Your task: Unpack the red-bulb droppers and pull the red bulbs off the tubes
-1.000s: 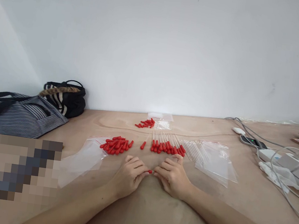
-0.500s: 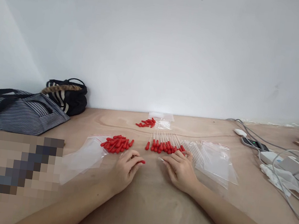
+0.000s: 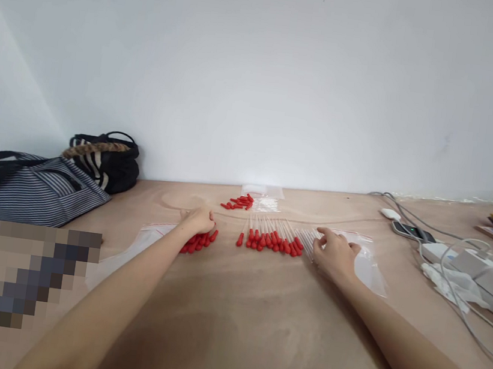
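My left hand (image 3: 199, 220) is over a heap of red rubber bulbs (image 3: 195, 244), its fingers curled down. Whatever its fingertips pinch is hidden behind the hand. My right hand (image 3: 336, 252) hovers at a spread of thin clear tubes (image 3: 308, 241), fingers bent and apart, with nothing visible between them. In the middle lies a row of droppers (image 3: 273, 240), pale tubes with red bulbs on their near ends. Some tubes are hidden under my right hand.
Farther back lie smaller red bulbs (image 3: 240, 202) and short clear tubes (image 3: 266, 204). Plastic bags (image 3: 372, 267) flank the row. Striped bag (image 3: 41, 191) and black bag (image 3: 122, 162) stand left. A phone (image 3: 413, 232), power strip (image 3: 467, 262) and cables are right.
My hands have moved apart and forward, left to the bulb heap, right to the tubes. The red bulb and tube end seen in my fingers earlier no longer show there.
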`<action>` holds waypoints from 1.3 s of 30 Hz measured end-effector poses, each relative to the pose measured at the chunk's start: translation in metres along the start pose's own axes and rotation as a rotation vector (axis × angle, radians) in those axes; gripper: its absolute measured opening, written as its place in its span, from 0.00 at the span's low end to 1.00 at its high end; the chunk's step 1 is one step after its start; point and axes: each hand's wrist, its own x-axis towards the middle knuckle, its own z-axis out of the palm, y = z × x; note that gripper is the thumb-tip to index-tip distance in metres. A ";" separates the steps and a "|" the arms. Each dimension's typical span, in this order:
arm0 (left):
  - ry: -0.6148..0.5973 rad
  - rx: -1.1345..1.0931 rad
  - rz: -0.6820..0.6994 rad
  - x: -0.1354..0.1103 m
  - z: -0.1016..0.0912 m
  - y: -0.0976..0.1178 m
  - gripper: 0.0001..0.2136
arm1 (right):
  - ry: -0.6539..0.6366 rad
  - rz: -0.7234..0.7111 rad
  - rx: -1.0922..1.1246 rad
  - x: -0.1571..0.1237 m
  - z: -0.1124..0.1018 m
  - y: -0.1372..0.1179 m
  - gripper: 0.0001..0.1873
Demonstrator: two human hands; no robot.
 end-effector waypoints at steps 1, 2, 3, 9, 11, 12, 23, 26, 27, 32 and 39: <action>0.002 0.024 0.002 0.000 0.002 0.003 0.01 | -0.017 0.007 -0.017 0.000 0.001 0.001 0.19; 0.018 0.048 0.016 -0.002 0.004 0.007 0.03 | -0.031 0.012 -0.030 0.000 0.002 0.001 0.19; 0.044 0.069 0.041 -0.006 0.006 0.012 0.04 | -0.041 0.014 -0.040 0.000 0.003 0.001 0.19; 0.090 0.108 0.248 -0.032 0.018 0.042 0.12 | -0.018 -0.017 -0.064 -0.001 0.008 0.000 0.17; 0.070 0.121 0.252 -0.035 0.023 0.047 0.13 | -0.001 -0.028 -0.062 -0.001 0.009 0.000 0.16; 0.063 0.128 0.248 -0.035 0.025 0.049 0.14 | 0.007 -0.029 -0.061 -0.001 0.009 0.000 0.16; 0.080 0.214 0.259 -0.044 0.028 0.048 0.13 | 0.313 -0.229 0.031 -0.007 0.010 -0.008 0.12; 0.113 0.236 0.306 -0.063 0.021 0.030 0.12 | 0.363 -0.396 0.095 -0.019 0.008 -0.021 0.10; 0.128 0.244 0.325 -0.072 0.020 0.023 0.12 | 0.355 -0.455 0.119 -0.024 0.007 -0.026 0.10; 0.294 0.252 0.489 -0.113 0.024 -0.001 0.11 | 0.175 -0.780 0.234 -0.050 0.006 -0.053 0.12; 0.269 0.079 0.610 -0.125 0.051 0.007 0.12 | 0.019 -0.890 0.203 -0.061 0.013 -0.069 0.15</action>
